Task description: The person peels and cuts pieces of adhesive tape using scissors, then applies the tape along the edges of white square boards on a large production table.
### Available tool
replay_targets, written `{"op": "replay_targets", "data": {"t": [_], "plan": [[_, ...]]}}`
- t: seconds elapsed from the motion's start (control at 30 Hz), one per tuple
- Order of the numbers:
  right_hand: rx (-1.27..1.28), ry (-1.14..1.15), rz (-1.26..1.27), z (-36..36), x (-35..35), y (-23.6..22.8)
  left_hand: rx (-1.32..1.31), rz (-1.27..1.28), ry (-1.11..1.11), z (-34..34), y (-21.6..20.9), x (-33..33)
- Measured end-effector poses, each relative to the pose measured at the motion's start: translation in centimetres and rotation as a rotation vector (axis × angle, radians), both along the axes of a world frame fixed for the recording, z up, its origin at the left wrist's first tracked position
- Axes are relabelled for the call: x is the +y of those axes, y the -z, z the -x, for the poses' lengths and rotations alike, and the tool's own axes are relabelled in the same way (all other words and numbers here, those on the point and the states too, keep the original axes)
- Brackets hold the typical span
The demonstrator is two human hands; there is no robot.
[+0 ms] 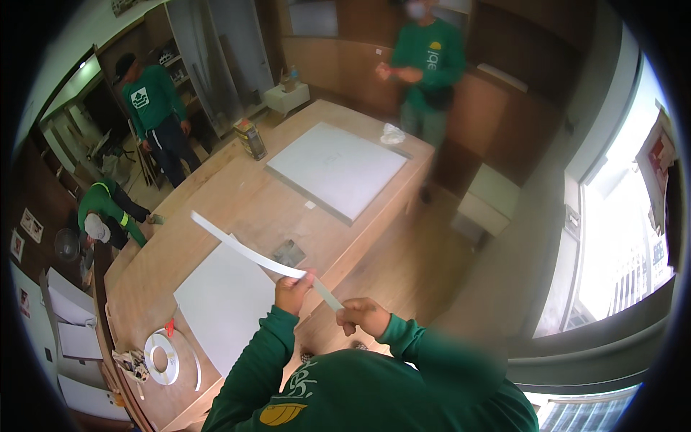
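A long white strip of edge banding [248, 253] stretches between my hands and out over the table to the far left. My left hand [294, 291] pinches it partway along. My right hand [363, 315] grips its near end, where the strip looks duller and greyish green. Below the strip lies a white panel [223, 295] on the table, partly hidden by my left arm. A roll of white edge banding [160, 358] rests at the table's left end, with a loose tail beside it. Close to the roll is a small orange-red tool [170, 327].
The wooden table [216, 201] bears a second white panel [337, 169], a can [250, 138], a dark flat piece [289, 253] and crumpled white material [392, 134]. One person [428, 65] stands beyond the table; two others [152, 104] are at the left. A white box [484, 198] sits on the floor.
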State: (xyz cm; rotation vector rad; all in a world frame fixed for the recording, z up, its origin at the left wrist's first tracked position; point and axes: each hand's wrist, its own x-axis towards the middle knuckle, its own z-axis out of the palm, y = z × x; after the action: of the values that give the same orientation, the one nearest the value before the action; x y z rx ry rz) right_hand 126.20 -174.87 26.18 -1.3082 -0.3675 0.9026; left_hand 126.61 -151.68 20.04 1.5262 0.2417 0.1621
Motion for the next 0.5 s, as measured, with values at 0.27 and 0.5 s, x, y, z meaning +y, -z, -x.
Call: {"op": "replay_targets", "data": {"t": [0.27,0.5], "plan": [[-0.049,-0.122,-0.028,1.3,-2.0,-4.1,-0.082,-0.163,-0.223,-1.6,-4.1,8.4],[-0.018,-0.071,0.025,2.5,-4.9,-7.7,-0.245,-0.236,-0.368,-4.0,-7.6,15.8]]}}
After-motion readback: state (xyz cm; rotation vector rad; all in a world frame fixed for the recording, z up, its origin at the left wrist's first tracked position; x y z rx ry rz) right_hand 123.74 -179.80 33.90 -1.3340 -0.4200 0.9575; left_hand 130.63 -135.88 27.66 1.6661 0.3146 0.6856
